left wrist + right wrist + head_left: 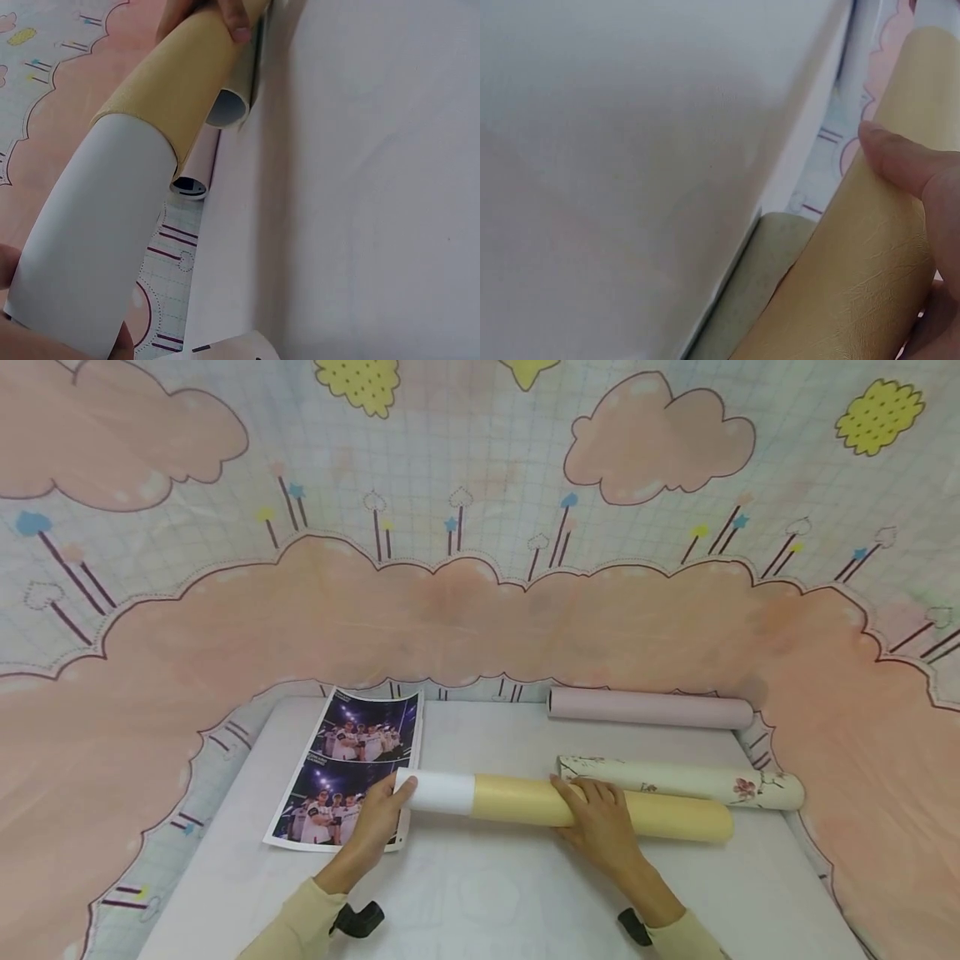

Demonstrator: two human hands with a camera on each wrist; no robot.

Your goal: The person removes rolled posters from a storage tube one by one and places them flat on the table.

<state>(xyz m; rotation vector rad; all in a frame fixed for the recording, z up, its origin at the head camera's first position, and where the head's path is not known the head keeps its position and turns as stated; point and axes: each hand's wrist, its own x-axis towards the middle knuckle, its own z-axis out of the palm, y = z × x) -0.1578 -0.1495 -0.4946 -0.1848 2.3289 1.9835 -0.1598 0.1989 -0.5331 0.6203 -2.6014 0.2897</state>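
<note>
We see the yellow roll (600,810) sheathing a white roll (442,792); left grip (375,827) holds white, right grip (600,827) yellow.

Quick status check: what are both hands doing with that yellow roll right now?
Left hand grips white inner roll at its end. Right hand grips yellow roll mid-length. Floral roll right behind, photo sheet under left end.

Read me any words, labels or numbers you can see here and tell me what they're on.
None can be read. The printed photo sheet carries small captions beside each group picture, too small and blurred to make out. The yellow roll, floral roll and pink roll show no lettering.
</note>
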